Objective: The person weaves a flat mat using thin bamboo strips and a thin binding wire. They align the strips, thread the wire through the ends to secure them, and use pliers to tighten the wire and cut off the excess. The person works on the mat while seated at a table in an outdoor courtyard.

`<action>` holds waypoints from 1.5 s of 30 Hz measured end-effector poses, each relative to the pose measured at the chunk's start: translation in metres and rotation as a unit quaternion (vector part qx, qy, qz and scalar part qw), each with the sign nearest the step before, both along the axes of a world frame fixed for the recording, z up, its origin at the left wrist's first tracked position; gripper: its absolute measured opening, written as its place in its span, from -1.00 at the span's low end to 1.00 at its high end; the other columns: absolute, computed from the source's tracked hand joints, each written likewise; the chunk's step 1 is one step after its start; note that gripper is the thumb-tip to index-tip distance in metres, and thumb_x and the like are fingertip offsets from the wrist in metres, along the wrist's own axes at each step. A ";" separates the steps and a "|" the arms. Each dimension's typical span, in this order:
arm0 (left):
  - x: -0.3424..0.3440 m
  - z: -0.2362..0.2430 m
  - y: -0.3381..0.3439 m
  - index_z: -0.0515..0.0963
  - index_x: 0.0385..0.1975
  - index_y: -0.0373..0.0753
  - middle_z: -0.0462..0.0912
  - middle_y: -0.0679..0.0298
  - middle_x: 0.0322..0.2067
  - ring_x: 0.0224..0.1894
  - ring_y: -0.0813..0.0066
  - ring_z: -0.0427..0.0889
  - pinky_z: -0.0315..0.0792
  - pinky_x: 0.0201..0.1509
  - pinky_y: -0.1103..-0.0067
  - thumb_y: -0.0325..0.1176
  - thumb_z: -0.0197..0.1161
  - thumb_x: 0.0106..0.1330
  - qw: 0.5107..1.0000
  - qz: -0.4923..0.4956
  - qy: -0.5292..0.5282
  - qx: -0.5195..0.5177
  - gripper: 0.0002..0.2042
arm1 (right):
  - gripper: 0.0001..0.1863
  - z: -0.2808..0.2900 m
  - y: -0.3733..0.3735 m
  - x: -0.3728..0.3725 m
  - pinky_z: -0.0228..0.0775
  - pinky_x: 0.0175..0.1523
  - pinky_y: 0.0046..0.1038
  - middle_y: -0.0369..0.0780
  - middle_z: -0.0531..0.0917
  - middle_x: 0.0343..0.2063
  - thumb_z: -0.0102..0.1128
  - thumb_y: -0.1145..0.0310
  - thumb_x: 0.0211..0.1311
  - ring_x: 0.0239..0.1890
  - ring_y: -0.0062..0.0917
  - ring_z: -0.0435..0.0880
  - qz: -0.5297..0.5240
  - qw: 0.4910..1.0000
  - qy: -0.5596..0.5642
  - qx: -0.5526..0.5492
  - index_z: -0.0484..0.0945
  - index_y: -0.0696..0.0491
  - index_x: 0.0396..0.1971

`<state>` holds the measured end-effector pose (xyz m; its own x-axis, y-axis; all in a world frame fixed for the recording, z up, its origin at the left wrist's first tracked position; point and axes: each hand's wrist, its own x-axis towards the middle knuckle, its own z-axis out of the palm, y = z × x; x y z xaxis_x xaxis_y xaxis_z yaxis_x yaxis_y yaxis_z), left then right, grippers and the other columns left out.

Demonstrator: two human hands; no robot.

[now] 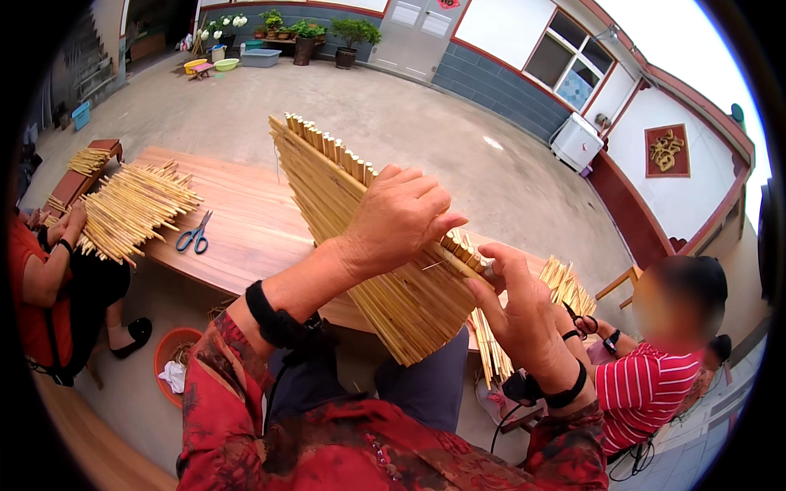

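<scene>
while both hands hold it up at its upper edge, the reed panel (409, 304) hangs tilted above the person's lap, clear of the surface (254, 217) behind it. a rod (321, 159) runs along that edge, with a row of cut stalk ends (332, 147) just beyond it.

left hand (397, 214): fingers curled over the edge near its middle, pressed against it; probably carries most of the weight and steadies the slope.

right hand (528, 315): thumb and forefinger pinching the edge near its right end, likely to keep that end from swinging. a thin pale sliver (432, 265) lies across the panel between the hands; needle or thread, cannot tell.

outward: blue-handled scissors (194, 235) lie on the surface to the left, presumably parked within reach. beside them, a spread of stalks (135, 209) lies by a co-worker in an orange-red top (41, 282). to the right, more stalks (565, 286) near a co-worker in a striped shirt (643, 389), dark scissors (583, 321) at the hand.

on the floor at left, an orange basin (168, 360) holds a white cloth (173, 376), perhaps kept low to catch scraps.
</scene>
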<state>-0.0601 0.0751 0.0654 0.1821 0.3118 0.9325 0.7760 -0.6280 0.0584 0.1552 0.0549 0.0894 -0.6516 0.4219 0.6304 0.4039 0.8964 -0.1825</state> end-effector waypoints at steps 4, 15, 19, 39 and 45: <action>-0.017 0.013 -0.005 0.48 -0.38 -0.21 0.56 0.26 -0.38 -0.28 0.27 0.50 0.29 -0.08 0.44 -0.26 0.34 0.09 0.988 -0.077 0.105 -0.080 -0.77 | -0.67 -0.013 0.020 0.006 0.44 -0.40 -0.39 -0.08 0.60 -0.43 0.27 0.52 0.08 -0.46 -0.31 0.63 0.001 0.997 0.060 0.041 0.44 0.15 -0.13; -0.020 -0.005 0.028 0.45 -0.41 -0.20 0.52 0.26 -0.46 -0.38 0.24 0.55 0.41 -0.31 0.40 -0.31 0.37 0.02 0.969 0.004 0.175 -0.173 -0.76 | -0.75 -0.025 0.075 0.000 0.23 -0.36 -0.45 -0.27 0.43 -0.47 0.18 0.39 -0.13 -0.43 -0.49 0.44 0.021 0.923 -0.067 0.378 0.51 0.07 -0.35; -0.022 0.002 0.030 0.45 -0.40 -0.23 0.52 0.23 -0.44 -0.40 0.20 0.56 0.44 -0.36 0.39 -0.34 0.35 0.04 0.967 0.019 0.146 -0.207 -0.78 | -0.78 -0.017 0.095 -0.008 0.23 -0.40 -0.47 -0.28 0.39 -0.55 0.11 0.42 -0.15 -0.46 -0.50 0.43 0.066 0.903 -0.076 0.418 0.47 0.13 -0.40; -0.027 0.053 0.025 0.50 -0.19 -0.27 0.62 0.06 -0.34 -0.27 0.09 0.61 0.48 -0.19 0.36 -0.34 0.26 0.16 0.961 0.058 0.114 -0.244 -0.75 | -0.81 0.031 0.128 -0.049 0.26 -0.39 -0.49 -0.28 0.33 -0.57 0.12 0.39 -0.19 -0.47 -0.51 0.41 0.158 0.860 -0.015 0.486 0.46 0.10 -0.49; -0.031 0.057 0.039 0.51 -0.20 -0.26 0.63 0.04 -0.35 -0.27 0.05 0.60 0.47 -0.21 0.34 -0.34 0.24 0.17 0.946 0.170 0.100 -0.257 -0.77 | -0.90 0.040 0.074 -0.064 0.26 -0.40 -0.50 -0.32 0.27 -0.58 0.16 0.39 -0.09 -0.54 -0.54 0.35 0.292 0.815 0.060 0.497 0.47 0.03 -0.52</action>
<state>-0.0906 0.1144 0.1223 0.1460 0.7865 0.6000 0.9560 -0.2682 0.1189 0.0907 0.1285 0.1291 -0.4666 -0.6966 0.5450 -0.1125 0.6579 0.7447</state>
